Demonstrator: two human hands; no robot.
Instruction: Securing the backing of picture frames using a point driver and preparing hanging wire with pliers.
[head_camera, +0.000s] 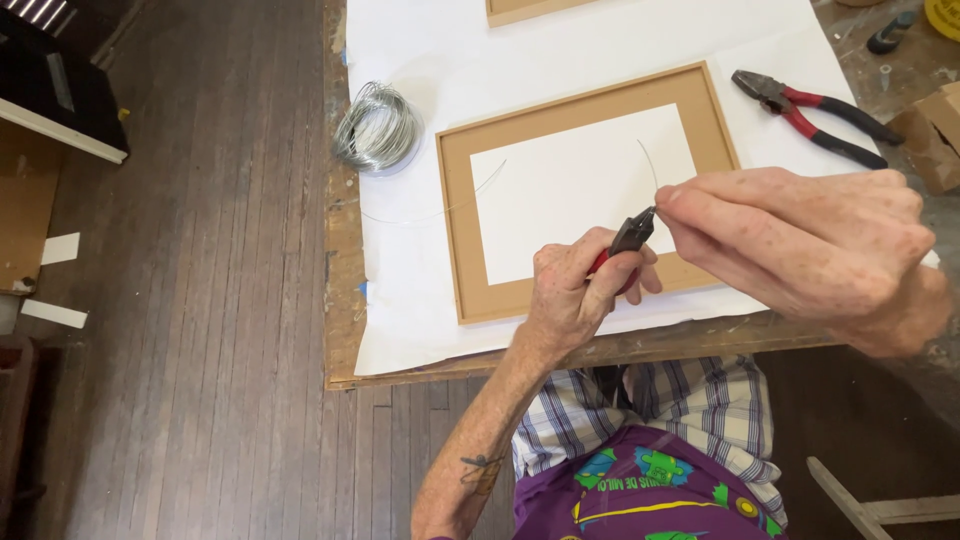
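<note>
My left hand (575, 290) grips small red-handled pliers (628, 238), whose dark jaws point up and right. My right hand (815, 245) pinches a thin silver wire (650, 165) right at the jaw tips; the wire curves up over the frame. Both hands hover over the lower right part of a light brown picture frame (455, 225) lying flat on white paper (420, 290). A coil of silver wire (377, 127) rests left of the frame, and a loose strand (440, 212) runs from near it across the frame's left side.
Larger red-handled pliers (815, 115) lie on the paper right of the frame. A second frame's edge (520, 10) shows at the top. Cardboard pieces (935, 135) sit at the far right. The worn table edge (345, 300) borders a dark plank floor (200, 350).
</note>
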